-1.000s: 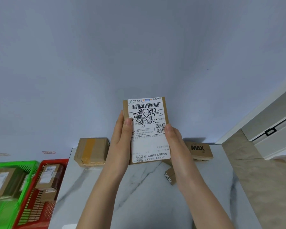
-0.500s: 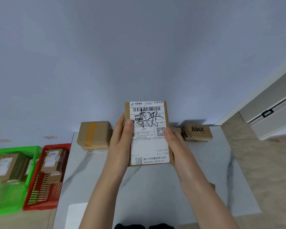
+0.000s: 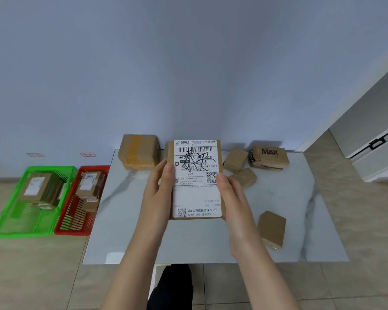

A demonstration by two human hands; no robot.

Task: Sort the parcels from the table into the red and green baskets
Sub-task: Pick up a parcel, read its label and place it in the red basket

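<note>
While left hand (image 3: 159, 186) and right hand (image 3: 231, 198) grip its side edges, the labelled parcel (image 3: 196, 193) sits between them above the desk (image 3: 300, 209). Step: label check. Next, likely: carry far left of left hand, red basket (image 3: 92, 168) or green basket (image 3: 49, 168).

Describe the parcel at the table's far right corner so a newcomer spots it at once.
Find the marble table, then its far right corner by the wall. The flat brown parcel there alone bears bold black MAX lettering; its neighbours are plain.
</note>
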